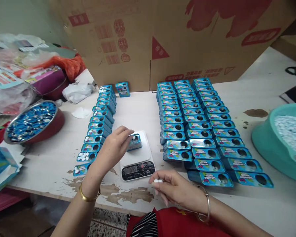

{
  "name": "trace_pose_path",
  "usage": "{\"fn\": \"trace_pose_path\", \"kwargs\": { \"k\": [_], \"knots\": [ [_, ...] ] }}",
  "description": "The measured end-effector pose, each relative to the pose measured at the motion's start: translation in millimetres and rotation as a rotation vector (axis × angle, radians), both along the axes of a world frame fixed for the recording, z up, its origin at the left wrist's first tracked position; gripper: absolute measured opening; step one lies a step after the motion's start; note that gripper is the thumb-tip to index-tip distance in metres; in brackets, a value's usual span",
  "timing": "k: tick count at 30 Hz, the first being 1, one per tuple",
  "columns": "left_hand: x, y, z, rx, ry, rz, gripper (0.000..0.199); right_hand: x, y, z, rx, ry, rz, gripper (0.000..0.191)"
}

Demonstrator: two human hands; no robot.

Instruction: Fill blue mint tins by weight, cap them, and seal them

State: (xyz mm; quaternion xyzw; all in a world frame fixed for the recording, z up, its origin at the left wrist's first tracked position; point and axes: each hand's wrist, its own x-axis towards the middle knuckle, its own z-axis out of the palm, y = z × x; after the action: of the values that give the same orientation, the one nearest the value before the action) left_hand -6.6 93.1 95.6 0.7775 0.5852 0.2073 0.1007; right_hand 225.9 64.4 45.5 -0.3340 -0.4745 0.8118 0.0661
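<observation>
A white digital scale (136, 158) with a black panel lies in front of me, its display lit. On its pan sits a small blue candy tin (135, 142) with a round hole in the top. My left hand (113, 148) has its fingers closed around the tin's left end, partly hiding it. Low and right of the scale, my right hand (171, 186) pinches a few white candies (158, 180) between thumb and fingers. Left of the scale runs a column of blue tins (96, 125), several with white candies on top. Rows of similar tins (199, 131) stand to the right.
A metal bowl of blue lids (51, 130) is at the left, near plastic bags (7, 82). At the right stands a teal tub (266, 135) full of white candies. A big cardboard box (138, 42) walls off the back. One tin (122, 89) stands against it.
</observation>
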Motion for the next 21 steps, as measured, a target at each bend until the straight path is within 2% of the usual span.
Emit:
{"fn": "trace_pose_path", "kwargs": {
  "k": [2, 5, 7, 10, 12, 14, 16, 18, 21],
  "knots": [
    [-5, -3, -1.5, 0.001, 0.075, 0.02, 0.026, 10, -5, -4.3, -0.048, -0.02, 0.028, 0.025],
    [-10, -9, -6.8, -0.048, 0.24, 0.015, 0.042, 25, -13, -10.5, -0.064, -0.067, 0.048, 0.018],
    [-7, -14, -7.8, -0.056, 0.296, -0.008, 0.038, 33, -17, -12.6, -0.063, -0.083, 0.062, 0.015],
    [14, -24, -1.3, -0.013, 0.275, -0.085, 0.029, 42, -23, -12.2, -0.072, -0.068, 0.097, 0.014],
    [37, -30, 3.4, -0.005, 0.204, -0.162, 0.03, 45, -25, -10.3, -0.066, -0.048, 0.107, 0.014],
    [64, -35, 1.6, -0.018, 0.129, -0.25, 0.031, 48, -27, -8.2, -0.053, -0.034, 0.104, 0.014],
    [90, -36, -9.5, -0.045, 0.103, -0.328, 0.031, 50, -27, -6.8, -0.033, -0.029, 0.103, 0.014],
    [111, -34, -26.9, -0.045, 0.127, -0.375, 0.031, 53, -27, -6.5, -0.017, -0.031, 0.1, 0.014],
    [129, -30, -49.7, 0.018, 0.196, -0.37, 0.03, 58, -28, -7.3, -0.022, -0.026, 0.073, 0.013]
  ]
}}
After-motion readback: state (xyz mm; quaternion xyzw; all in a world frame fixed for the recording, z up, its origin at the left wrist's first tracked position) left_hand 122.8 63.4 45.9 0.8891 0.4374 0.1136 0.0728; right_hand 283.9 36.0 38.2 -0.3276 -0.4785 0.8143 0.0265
